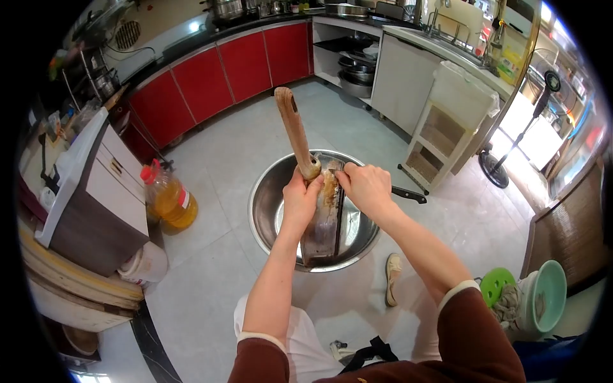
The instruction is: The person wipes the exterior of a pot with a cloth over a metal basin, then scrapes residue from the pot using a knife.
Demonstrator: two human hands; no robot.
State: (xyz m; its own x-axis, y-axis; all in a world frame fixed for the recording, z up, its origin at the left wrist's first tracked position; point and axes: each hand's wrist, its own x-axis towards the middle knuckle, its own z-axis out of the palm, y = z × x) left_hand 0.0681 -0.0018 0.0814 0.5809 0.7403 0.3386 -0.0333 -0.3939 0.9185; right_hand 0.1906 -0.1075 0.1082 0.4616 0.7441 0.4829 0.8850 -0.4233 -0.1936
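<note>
The left hand (300, 196) clamps the wooden-handled tool (323, 231) over the steel basin (262, 204) while the right hand (368, 186), closed on a knife (409, 195), apparently scrapes, calling for steady bracing.

Basin (258, 214): centre, on floor (211, 268). Handled implement (322, 233): over basin, in left hand (301, 196), handle (295, 131) toward upper frame. Knife (410, 195): in right hand (368, 188), projecting right. Bottle (172, 203): left, on floor. Bowls (357, 71): upper centre-right, on shelves (328, 76). Fan (541, 107): right, on floor.
</note>
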